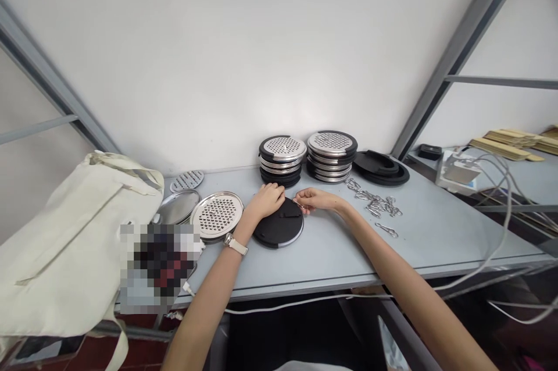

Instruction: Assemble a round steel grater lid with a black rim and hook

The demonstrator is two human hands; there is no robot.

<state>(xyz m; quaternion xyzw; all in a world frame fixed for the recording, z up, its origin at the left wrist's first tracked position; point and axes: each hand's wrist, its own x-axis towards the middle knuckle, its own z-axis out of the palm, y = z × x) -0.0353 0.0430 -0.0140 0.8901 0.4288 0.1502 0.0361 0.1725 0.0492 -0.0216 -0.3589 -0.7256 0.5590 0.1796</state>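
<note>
A black round disc (279,230) lies on the table with a raised tab on its upper face. My left hand (267,199), wearing a watch at the wrist, grips the far left part of this disc, its fingers bent together. At the disc's right edge, my right hand (310,199) pinches a small metal wire clip (298,203) between thumb and fingers; part of the clip is hidden. More loose clips (378,203) lie to the right of that hand. Left of my left hand sits a round metal grater plate (218,215) with many holes.
Two stacks of round graters with black rims, a left one (283,150) and a right one (332,144), stand by the wall. Black round parts (381,167) are beside them. A pale bag (74,237) covers the left end. A white cable (501,243) crosses the right side.
</note>
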